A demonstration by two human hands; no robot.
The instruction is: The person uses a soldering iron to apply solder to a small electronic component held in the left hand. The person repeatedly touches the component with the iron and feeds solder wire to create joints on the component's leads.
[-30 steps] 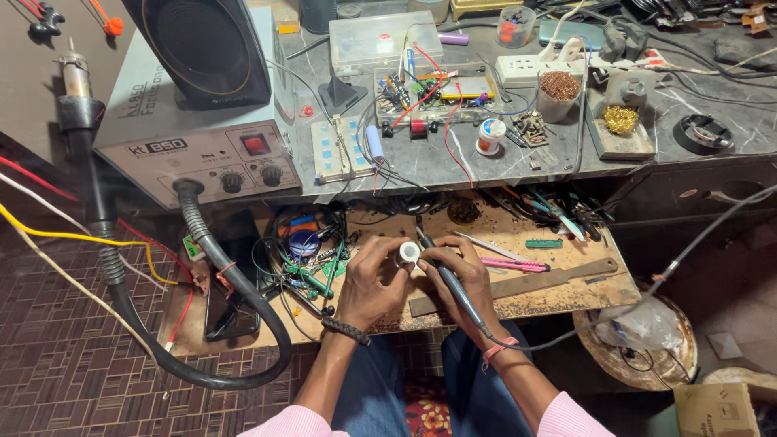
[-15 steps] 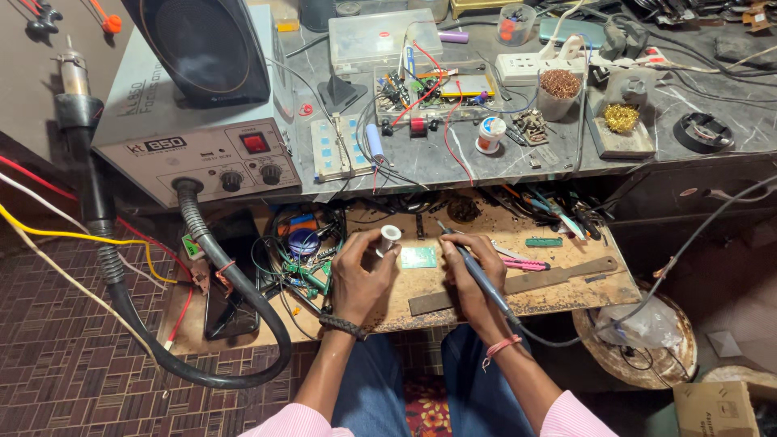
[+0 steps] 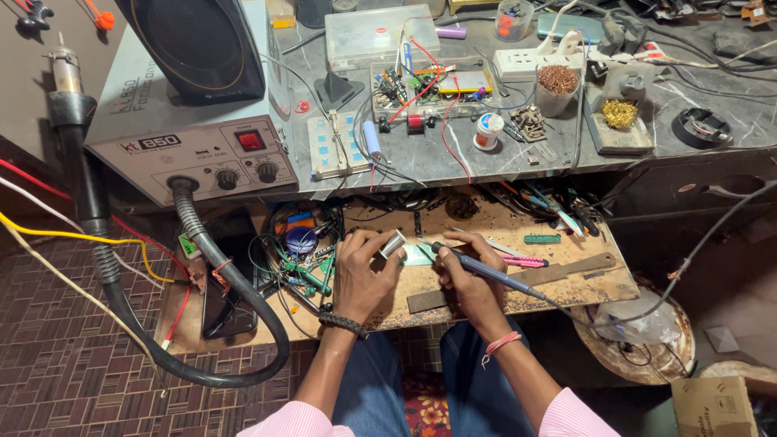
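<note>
Down on the low wooden worktop [image 3: 486, 235], the left hand [image 3: 362, 271] has its grip closed around a small spool of solder [image 3: 393, 243], pinched between thumb and fingers. Just beside it, the right hand [image 3: 468, 275] is wrapped around a blue-handled soldering iron [image 3: 477, 267], whose tip points left at a small green circuit board [image 3: 418, 255] lying flat between the two hands. A pink-handled tool [image 3: 524, 261] lies near the right hand, and a grey rework station [image 3: 194, 154] sits up on the upper bench.
</note>
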